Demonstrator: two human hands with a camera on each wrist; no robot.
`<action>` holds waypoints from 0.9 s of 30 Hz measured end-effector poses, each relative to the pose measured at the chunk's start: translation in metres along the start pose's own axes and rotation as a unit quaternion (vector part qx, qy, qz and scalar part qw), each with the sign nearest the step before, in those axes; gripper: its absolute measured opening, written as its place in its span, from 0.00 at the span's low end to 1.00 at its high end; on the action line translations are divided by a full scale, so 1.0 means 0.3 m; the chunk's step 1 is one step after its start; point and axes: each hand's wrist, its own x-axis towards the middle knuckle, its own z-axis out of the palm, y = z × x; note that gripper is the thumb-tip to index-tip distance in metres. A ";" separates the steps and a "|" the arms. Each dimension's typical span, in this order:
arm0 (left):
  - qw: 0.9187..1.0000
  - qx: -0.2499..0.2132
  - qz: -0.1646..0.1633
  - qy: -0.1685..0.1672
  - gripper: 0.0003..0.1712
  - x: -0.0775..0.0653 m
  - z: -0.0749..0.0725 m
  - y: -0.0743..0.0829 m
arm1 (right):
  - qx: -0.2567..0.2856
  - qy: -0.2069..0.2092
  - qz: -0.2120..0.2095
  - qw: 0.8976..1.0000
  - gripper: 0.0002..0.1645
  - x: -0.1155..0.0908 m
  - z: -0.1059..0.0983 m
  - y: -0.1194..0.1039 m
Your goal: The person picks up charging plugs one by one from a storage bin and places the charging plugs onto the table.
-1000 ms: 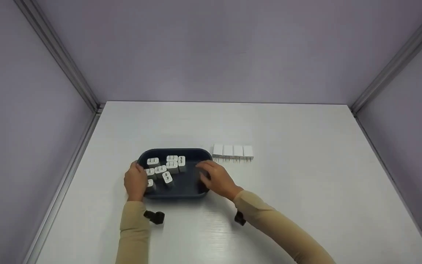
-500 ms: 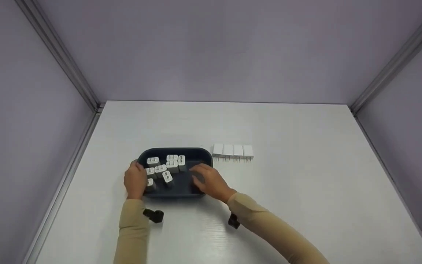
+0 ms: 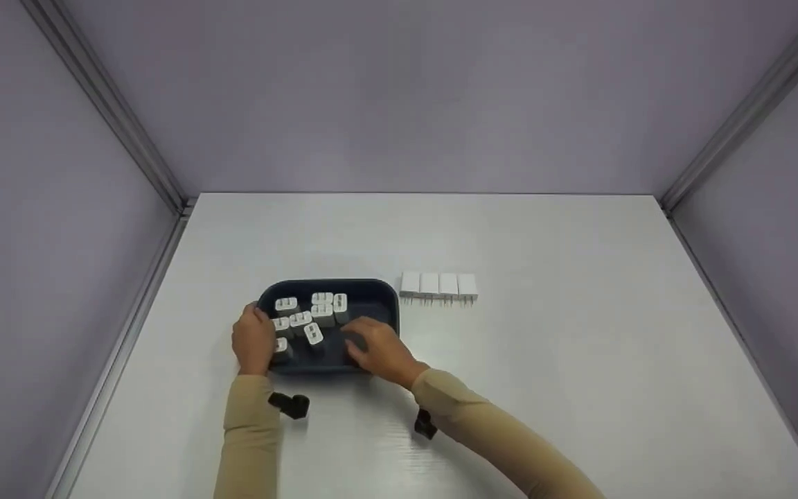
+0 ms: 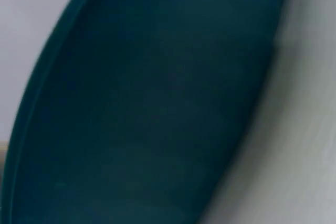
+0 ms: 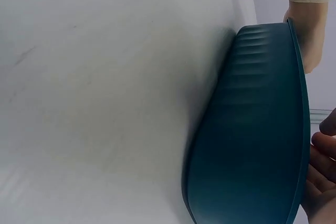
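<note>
A dark blue tray [image 3: 330, 283] sits on the white table and holds several white plug-in chargers [image 3: 312, 317]. My left hand [image 3: 253, 339] grips the tray's left rim, thumb inside. The left wrist view is filled by the tray's outer wall [image 4: 157, 103]. My right hand [image 3: 373, 351] reaches over the tray's right half with loosely extended fingers near the chargers, and nothing shows in it. In the right wrist view the tray [image 5: 252, 129] stands edge-on, with my right fingertips [image 5: 321, 182] over its rim and my left hand [image 5: 307, 30] at the far end.
Several white chargers [image 3: 438, 285] stand side by side in a row just right of the tray. The white table [image 3: 565, 333] is boxed in by grey walls at the left, back and right. Black wrist cameras [image 3: 289, 405] hang under both sleeves.
My right hand has moved left from the tray's right rim into the tray, toward the chargers. The left hand and the tray have stayed put.
</note>
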 end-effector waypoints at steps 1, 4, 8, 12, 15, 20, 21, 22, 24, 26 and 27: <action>1.000 -0.001 0.000 0.000 0.25 0.001 -0.002 -0.002 | 0.004 -0.003 0.003 1.000 0.15 0.001 0.003 -0.004; 1.000 -0.004 -0.004 -0.002 0.25 0.001 -0.002 -0.008 | 0.010 -0.009 0.011 1.000 0.14 0.003 0.013 -0.011; 1.000 -0.009 -0.004 -0.003 0.25 -0.001 0.001 -0.012 | 0.019 -0.022 0.025 0.999 0.15 0.007 0.023 -0.021; 1.000 -0.002 -0.005 0.001 0.25 0.000 0.002 -0.010 | 0.018 -0.028 0.031 0.999 0.14 0.020 0.025 -0.031; 1.000 0.003 -0.007 0.002 0.25 0.000 0.001 -0.011 | 0.019 -0.033 0.040 0.998 0.14 0.036 0.029 -0.039; 1.000 0.001 -0.011 -0.001 0.26 -0.001 0.005 -0.015 | 0.025 -0.059 0.078 0.995 0.17 0.061 0.046 -0.046; 1.000 0.000 -0.011 -0.001 0.26 -0.001 0.005 -0.016 | 0.029 -0.065 0.088 0.994 0.18 0.066 0.052 -0.047; 1.000 -0.001 -0.010 0.000 0.25 -0.001 0.005 -0.017 | 0.033 -0.070 0.098 0.992 0.19 0.071 0.057 -0.048; 1.000 -0.001 -0.008 0.001 0.25 0.000 0.005 -0.017 | 0.045 -0.078 0.119 0.989 0.21 0.081 0.067 -0.051; 1.000 0.000 -0.005 0.003 0.25 0.000 0.006 -0.017 | 0.063 -0.085 0.136 0.985 0.23 0.090 0.075 -0.054; 1.000 0.002 -0.002 0.005 0.25 0.000 0.006 -0.016 | 0.070 -0.086 0.143 0.984 0.23 0.096 0.078 -0.054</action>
